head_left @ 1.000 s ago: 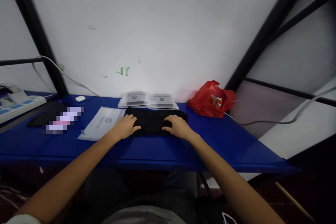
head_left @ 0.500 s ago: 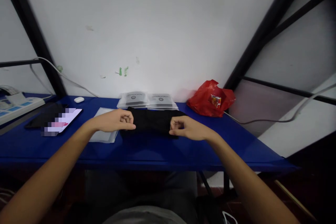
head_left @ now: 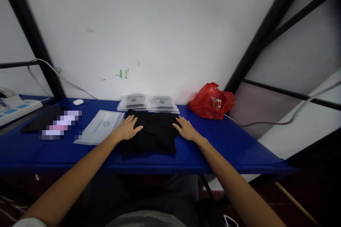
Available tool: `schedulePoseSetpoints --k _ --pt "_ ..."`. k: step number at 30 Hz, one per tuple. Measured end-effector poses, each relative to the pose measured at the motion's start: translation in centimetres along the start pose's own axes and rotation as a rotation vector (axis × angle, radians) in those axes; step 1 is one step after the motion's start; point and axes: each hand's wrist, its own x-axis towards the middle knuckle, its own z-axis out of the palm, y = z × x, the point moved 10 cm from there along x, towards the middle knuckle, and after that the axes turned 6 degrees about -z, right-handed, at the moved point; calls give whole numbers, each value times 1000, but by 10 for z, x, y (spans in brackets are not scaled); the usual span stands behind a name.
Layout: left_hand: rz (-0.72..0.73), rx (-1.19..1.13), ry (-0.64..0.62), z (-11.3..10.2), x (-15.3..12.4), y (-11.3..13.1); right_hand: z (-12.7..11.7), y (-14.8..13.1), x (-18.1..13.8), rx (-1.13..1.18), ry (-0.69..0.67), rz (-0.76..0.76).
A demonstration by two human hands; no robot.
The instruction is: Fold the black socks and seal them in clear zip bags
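On a blue surface [head_left: 226,142] against a white wall [head_left: 160,25] lay a black garment [head_left: 153,134], the left hand [head_left: 127,130] and right hand [head_left: 186,129] flat on its side edges, each grip spread, pinching nothing; even outward palm pressure would likely smooth it best.

We see a plain black folded cloth [head_left: 153,133] against a glossy deep-blue table [head_left: 226,149]. Far right, the crumpled red plastic bag [head_left: 202,108] shows a red-and-yellow wrapper [head_left: 216,103]. The far flat plastic packets [head_left: 147,102] are pale grey with dark round logos, as is the left flat packet [head_left: 101,127]. The small oval case [head_left: 78,102] is white.
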Motion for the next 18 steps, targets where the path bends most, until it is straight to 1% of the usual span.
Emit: schedulePoseSetpoints --k 2,7,13,18 --pt "-15 7 2 -1 -2 -2 4 5 -1 15 -8 9" --pt "-39 15 3 -2 -6 -3 4 7 1 4 17 17" --pt "-21 4 26 -4 -9 -3 5 8 7 1 16 -2" --pt "-18 -16 18 -4 -10 -4 3 6 8 0 22 -2"
